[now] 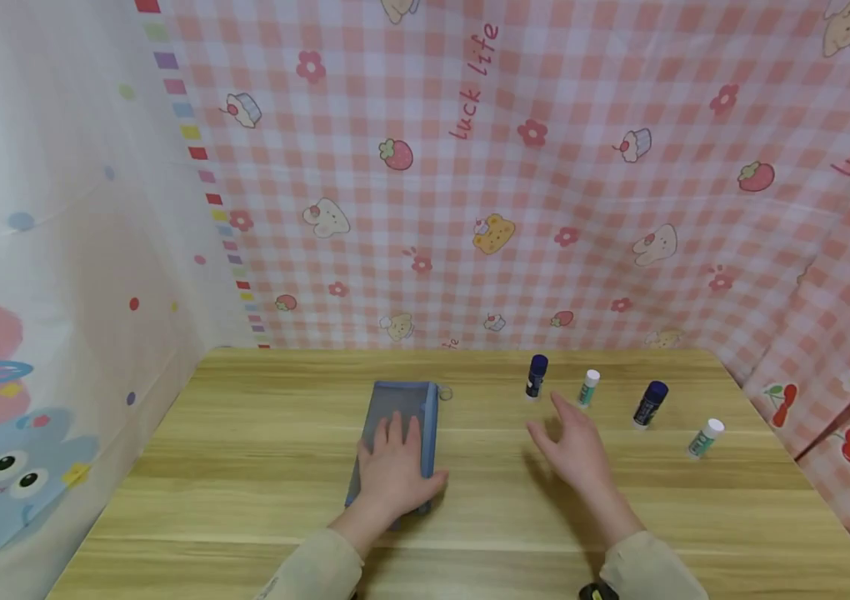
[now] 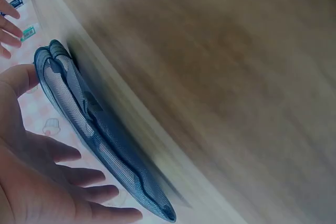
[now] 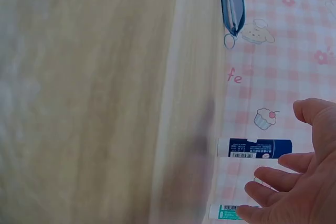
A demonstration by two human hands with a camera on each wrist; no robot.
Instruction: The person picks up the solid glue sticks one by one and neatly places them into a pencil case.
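Observation:
A blue mesh zip pouch point(image 1: 393, 402) lies on the wooden table, with a metal ring at its far right corner. Over it my left hand point(image 1: 393, 471) is spread, fingers extended and thumb near the zipped edge; the left wrist view shows the pouch point(image 2: 100, 135) edge-on beside the fingers. My right hand point(image 1: 575, 446) hovers in the air with fingers extended and holds nothing. Just beyond it stand a dark blue glue stick point(image 1: 536, 379) and a white-capped green glue stick point(image 1: 588, 389). In the right wrist view the fingers overlap the dark blue glue stick point(image 3: 252, 148).
Farther right stand a second dark blue glue stick point(image 1: 650, 406) and a second green one point(image 1: 706, 438). The wooden table point(image 1: 260, 433) ends at a pink checked curtain point(image 1: 425, 200) behind and a white printed curtain point(image 1: 80, 208) on the left. A small black object point(image 1: 597, 592) shows at the bottom edge.

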